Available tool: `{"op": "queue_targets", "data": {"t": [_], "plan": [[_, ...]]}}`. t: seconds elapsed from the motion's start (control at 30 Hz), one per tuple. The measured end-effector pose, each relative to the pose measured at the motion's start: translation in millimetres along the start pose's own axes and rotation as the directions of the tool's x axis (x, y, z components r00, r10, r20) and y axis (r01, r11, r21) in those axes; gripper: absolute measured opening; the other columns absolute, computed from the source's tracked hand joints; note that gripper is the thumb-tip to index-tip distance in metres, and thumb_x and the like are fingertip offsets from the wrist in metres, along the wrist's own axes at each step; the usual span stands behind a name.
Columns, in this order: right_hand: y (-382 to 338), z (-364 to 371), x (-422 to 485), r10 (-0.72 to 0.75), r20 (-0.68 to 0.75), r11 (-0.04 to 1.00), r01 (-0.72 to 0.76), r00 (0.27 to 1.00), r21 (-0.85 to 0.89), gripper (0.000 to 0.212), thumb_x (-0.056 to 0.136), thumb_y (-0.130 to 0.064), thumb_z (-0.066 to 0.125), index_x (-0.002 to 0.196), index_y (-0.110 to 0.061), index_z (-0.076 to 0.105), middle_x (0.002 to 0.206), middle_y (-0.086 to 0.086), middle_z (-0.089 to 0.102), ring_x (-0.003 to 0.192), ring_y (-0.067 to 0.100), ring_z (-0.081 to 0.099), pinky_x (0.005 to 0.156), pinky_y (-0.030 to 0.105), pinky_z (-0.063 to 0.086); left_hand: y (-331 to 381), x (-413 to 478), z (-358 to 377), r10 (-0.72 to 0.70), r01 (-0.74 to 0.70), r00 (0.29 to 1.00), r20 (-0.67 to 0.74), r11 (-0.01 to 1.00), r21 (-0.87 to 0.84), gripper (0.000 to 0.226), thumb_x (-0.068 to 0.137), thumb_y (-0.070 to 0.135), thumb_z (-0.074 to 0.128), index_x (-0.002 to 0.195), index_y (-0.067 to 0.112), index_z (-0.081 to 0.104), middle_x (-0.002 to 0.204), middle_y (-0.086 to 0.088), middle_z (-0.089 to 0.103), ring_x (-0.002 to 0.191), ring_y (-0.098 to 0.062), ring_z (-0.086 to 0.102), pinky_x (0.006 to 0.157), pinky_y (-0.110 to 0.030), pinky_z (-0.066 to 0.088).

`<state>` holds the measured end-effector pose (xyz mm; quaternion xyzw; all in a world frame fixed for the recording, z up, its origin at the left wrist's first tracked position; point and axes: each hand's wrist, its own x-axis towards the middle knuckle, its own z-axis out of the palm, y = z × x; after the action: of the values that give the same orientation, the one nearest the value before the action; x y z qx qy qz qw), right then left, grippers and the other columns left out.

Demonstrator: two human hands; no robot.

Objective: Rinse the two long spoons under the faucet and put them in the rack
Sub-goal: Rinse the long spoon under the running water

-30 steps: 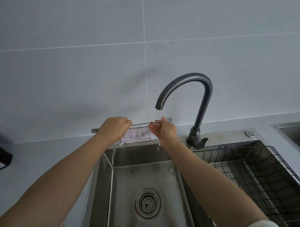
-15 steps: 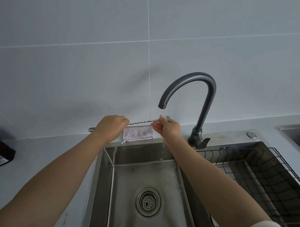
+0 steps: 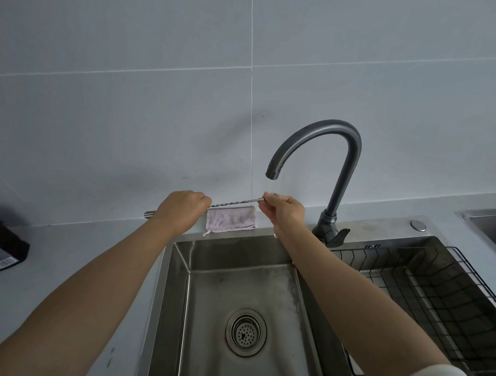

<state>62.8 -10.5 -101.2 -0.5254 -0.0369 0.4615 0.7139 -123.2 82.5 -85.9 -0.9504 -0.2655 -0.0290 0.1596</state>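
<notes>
My left hand point(image 3: 181, 209) is closed around the long spoons point(image 3: 235, 202), thin metal rods with twisted handles that lie level above the back of the sink. One end sticks out to the left of the fist. My right hand point(image 3: 284, 210) pinches the other end under the spout of the dark curved faucet point(image 3: 340, 168). A thin trickle of water falls from the spout onto my right fingers. I cannot tell whether one or two spoons are in my grip. The black wire rack point(image 3: 434, 284) sits in the right basin.
A pale purple cloth point(image 3: 231, 219) lies on the sink's back ledge below the spoons. The steel sink point(image 3: 210, 254) has a round drain strainer point(image 3: 246, 332). A dark box point(image 3: 3, 249) stands on the grey counter at far left. A tiled wall is behind.
My right hand has slid over the spoon bowl, which now is hidden in my fingers. Both hands stay under the spout; the view shifted slightly.
</notes>
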Motion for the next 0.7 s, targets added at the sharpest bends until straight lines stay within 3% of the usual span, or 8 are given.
{"op": "queue_targets", "data": {"t": [0.17,0.23,0.3,0.4,0.47,0.57,0.63,0.7], "plan": [[1.5,-0.4,1.0,0.007,0.060,1.000,-0.007,0.998,-0.001,0.015,0.093,-0.006,0.052,0.079,-0.002,0.057,0.075,0.014,0.063,0.067,0.021,0.065,0.063,0.022,0.059,-4.0,-1.5,-1.4,-0.036,0.036,0.999,0.024,0.999,0.001,0.039,0.035,-0.014,0.083,0.048,0.005,0.051,0.039,-0.009,0.051,0.029,-0.021,0.034,0.039,-0.016,0.018],[1.5,-0.2,1.3,-0.007,0.079,1.000,0.006,0.997,0.006,0.019,0.096,-0.007,0.047,0.080,-0.003,0.057,0.077,0.014,0.063,0.069,0.021,0.065,0.068,0.024,0.057,-6.0,-1.7,-1.3,-0.047,0.047,0.998,0.036,0.999,-0.005,0.037,0.039,-0.015,0.082,0.049,0.004,0.052,0.040,-0.010,0.052,0.029,-0.022,0.038,0.039,-0.017,0.016],[1.1,0.3,1.2,-0.042,0.103,0.999,0.044,0.994,-0.015,0.019,0.095,-0.004,0.047,0.079,-0.003,0.057,0.078,0.013,0.063,0.070,0.020,0.065,0.067,0.022,0.058,-6.3,-1.4,-0.6,-0.051,0.051,0.998,0.031,0.999,0.000,0.037,0.038,-0.015,0.082,0.048,0.004,0.051,0.040,-0.010,0.052,0.028,-0.025,0.045,0.039,-0.016,0.013],[-1.4,-0.7,1.6,-0.084,0.120,0.995,0.089,0.989,-0.038,0.016,0.089,0.006,0.052,0.078,-0.003,0.058,0.076,0.011,0.063,0.065,0.017,0.065,0.063,0.019,0.059,-5.6,-0.2,2.4,-0.054,0.055,0.998,0.013,0.998,-0.044,0.034,0.044,-0.018,0.078,0.049,0.002,0.051,0.041,-0.013,0.052,0.029,-0.025,0.038,0.042,-0.012,0.007],[-3.9,-2.7,2.7,-0.090,0.117,0.993,0.098,0.989,-0.059,0.018,0.086,0.008,0.055,0.075,-0.005,0.056,0.072,0.010,0.062,0.058,0.015,0.066,0.063,0.020,0.059,-4.8,0.9,4.5,-0.075,0.076,0.997,0.013,0.994,-0.073,0.026,0.055,-0.018,0.073,0.055,-0.001,0.054,0.048,-0.017,0.056,0.037,-0.023,0.035,0.042,-0.015,0.011],[-4.7,-5.8,5.3,-0.093,0.114,0.989,0.105,0.989,-0.103,0.020,0.088,0.005,0.056,0.072,-0.006,0.053,0.069,0.009,0.060,0.048,0.011,0.065,0.062,0.020,0.059,-2.3,2.0,5.5,-0.114,0.114,0.993,0.007,0.986,-0.120,0.009,0.074,-0.012,0.061,0.071,-0.004,0.058,0.068,-0.022,0.063,0.052,-0.027,0.043,0.048,-0.028,0.027],[-2.9,-5.6,6.2,-0.080,0.118,0.990,0.093,0.990,-0.110,0.020,0.092,-0.001,0.051,0.073,-0.007,0.051,0.069,0.010,0.060,0.050,0.012,0.066,0.063,0.021,0.059,-0.3,3.9,5.1,-0.131,0.139,0.990,0.060,0.978,-0.154,0.005,0.081,-0.008,0.055,0.081,-0.004,0.058,0.079,-0.022,0.063,0.060,-0.025,0.041,0.055,-0.030,0.030],[-0.2,-3.2,6.4,-0.052,0.117,0.991,0.066,0.992,-0.114,0.019,0.096,-0.007,0.046,0.077,-0.007,0.048,0.070,0.012,0.061,0.058,0.016,0.066,0.064,0.022,0.059,1.9,3.8,2.1,-0.115,0.120,0.993,0.040,0.981,-0.155,0.006,0.079,-0.009,0.057,0.078,-0.004,0.058,0.075,-0.022,0.063,0.058,-0.024,0.040,0.050,-0.029,0.026]]}}
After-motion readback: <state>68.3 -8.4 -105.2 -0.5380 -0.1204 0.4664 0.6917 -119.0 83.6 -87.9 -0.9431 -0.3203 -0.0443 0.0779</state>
